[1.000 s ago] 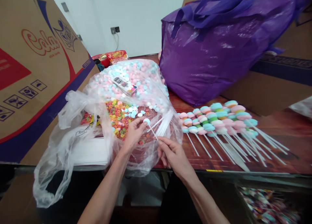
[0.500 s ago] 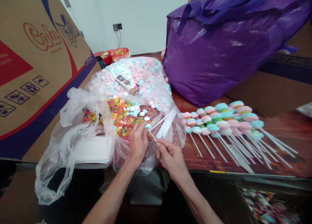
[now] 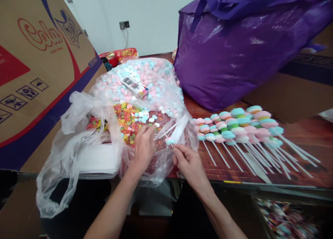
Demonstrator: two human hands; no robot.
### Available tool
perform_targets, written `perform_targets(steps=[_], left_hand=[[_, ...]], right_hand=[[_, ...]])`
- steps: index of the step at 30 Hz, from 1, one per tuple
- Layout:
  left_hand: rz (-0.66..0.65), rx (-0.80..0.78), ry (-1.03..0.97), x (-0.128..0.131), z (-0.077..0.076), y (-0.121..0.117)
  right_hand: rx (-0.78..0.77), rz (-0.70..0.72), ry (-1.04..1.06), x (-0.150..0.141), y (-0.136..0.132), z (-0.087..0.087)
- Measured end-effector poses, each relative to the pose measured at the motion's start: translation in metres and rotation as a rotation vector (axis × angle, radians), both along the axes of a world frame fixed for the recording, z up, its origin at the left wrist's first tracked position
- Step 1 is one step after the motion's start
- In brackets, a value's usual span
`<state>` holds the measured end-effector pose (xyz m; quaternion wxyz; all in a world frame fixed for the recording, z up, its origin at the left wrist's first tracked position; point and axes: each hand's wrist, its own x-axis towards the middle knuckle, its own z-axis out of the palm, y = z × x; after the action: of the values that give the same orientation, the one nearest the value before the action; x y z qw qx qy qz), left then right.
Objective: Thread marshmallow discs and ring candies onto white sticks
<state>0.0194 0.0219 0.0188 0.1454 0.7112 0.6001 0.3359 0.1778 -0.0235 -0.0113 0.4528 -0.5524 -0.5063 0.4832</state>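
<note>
My right hand (image 3: 188, 161) pinches a thin white stick just below a pale blue, white and pink marshmallow (image 3: 170, 141) threaded on it. My left hand (image 3: 144, 147) is over the candy pile, its fingertips drawn together at the edge of a flat white marshmallow (image 3: 157, 125); the thumb is mostly hidden. Beside it lie colourful gummy rings (image 3: 126, 123) and a few loose blue and white marshmallows (image 3: 144, 116). White sticks (image 3: 176, 132) rest on clear plastic between the hands. To the right, finished-looking marshmallow skewers (image 3: 240, 124) lie in overlapping rows.
A clear bag of pink and blue marshmallows (image 3: 156, 72) carries a stack of printed labels (image 3: 135, 87). A purple bag (image 3: 221, 59) stands behind, a carton (image 3: 52, 65) at left. A crumpled plastic bag (image 3: 85, 111) and white sheets (image 3: 97, 159) lie near the table's edge.
The marshmallow has gone from my left fingers onto the stick in my right hand. My left hand has let go of it and moved to the loose white marshmallow at the pile.
</note>
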Motion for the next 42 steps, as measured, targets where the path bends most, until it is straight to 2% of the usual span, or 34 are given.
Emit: perform_targets(steps=[3, 5, 7, 10, 13, 17, 21, 24, 28, 34, 42], left_hand=[[-0.043, -0.046, 0.323, -0.011, 0.006, 0.025], [-0.095, -0.097, 0.448, -0.014, 0.007, 0.035], [-0.101, -0.128, 0.49, -0.016, 0.005, 0.041], [-0.068, -0.143, 0.445, -0.019, -0.001, 0.045], [-0.006, -0.127, 0.235, -0.021, -0.007, 0.047], [0.029, -0.143, -0.344, -0.019, -0.01, 0.043], [-0.038, -0.337, -0.938, -0.019, -0.007, 0.03], [-0.04, -0.493, -1.208, -0.021, -0.003, 0.021], [-0.052, -0.562, -1.338, -0.02, -0.002, 0.013], [-0.079, -0.508, -1.312, -0.014, -0.003, 0.006], [0.026, -0.476, -1.359, -0.011, -0.005, 0.006]], right_hand=[[0.004, -0.017, -0.053, 0.005, -0.002, -0.004], [0.009, -0.017, -0.053, 0.004, -0.003, -0.006], [0.011, -0.014, -0.035, 0.003, -0.004, -0.007], [0.011, -0.004, -0.012, 0.002, -0.004, -0.006], [0.015, 0.011, -0.013, 0.003, -0.003, -0.006], [0.025, 0.032, -0.006, 0.0, -0.005, -0.003], [0.082, 0.08, -0.022, -0.006, -0.008, 0.005], [0.127, 0.094, -0.062, -0.01, -0.01, 0.01], [0.144, 0.082, -0.074, -0.014, -0.01, 0.011], [0.185, 0.038, -0.125, -0.014, -0.01, 0.007], [0.192, 0.02, -0.169, -0.014, -0.012, 0.008]])
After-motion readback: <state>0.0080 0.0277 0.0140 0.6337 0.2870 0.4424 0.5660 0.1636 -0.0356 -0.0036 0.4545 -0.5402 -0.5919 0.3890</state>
